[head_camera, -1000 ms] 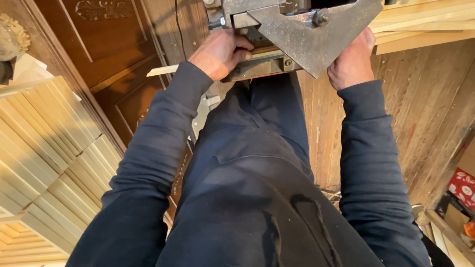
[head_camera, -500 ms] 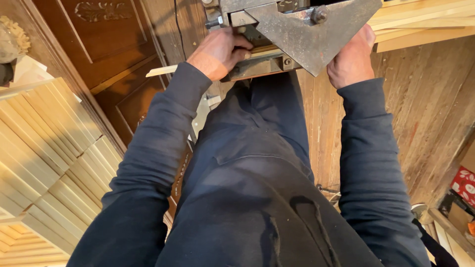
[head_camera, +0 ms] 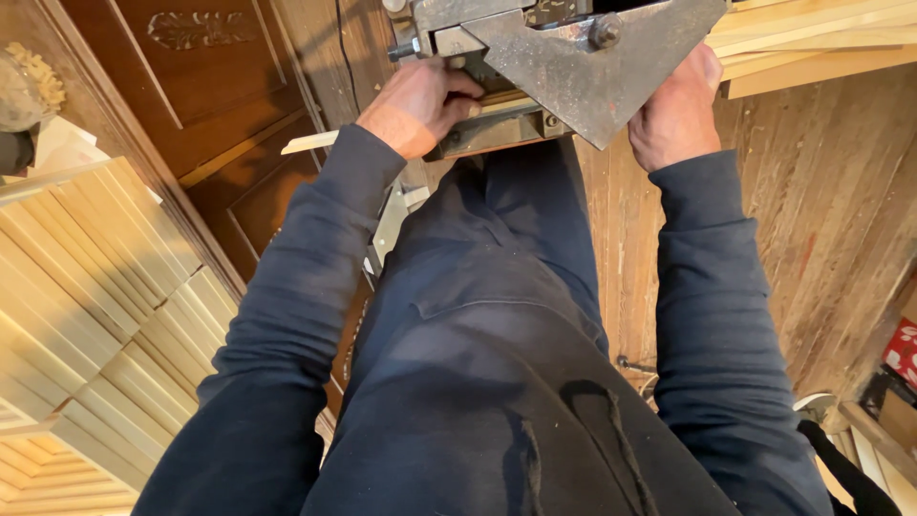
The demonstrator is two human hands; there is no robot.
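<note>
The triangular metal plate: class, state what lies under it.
Under the triangular metal plate, a pale wood strip and metal bracket show, gripped by the left hand. The strip's far end is covered.

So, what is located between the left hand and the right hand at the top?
In the head view, a grey triangular metal plate of a machine lies between the left hand and the right hand, above a light wooden strip.

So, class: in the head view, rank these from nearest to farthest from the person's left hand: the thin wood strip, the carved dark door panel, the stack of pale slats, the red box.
1. Wood strip: touching the left hand, poking out to its left.
2. Door panel: up and left, beyond the strip.
3. Slats: lower left.
4. Red box: far right edge.
</note>
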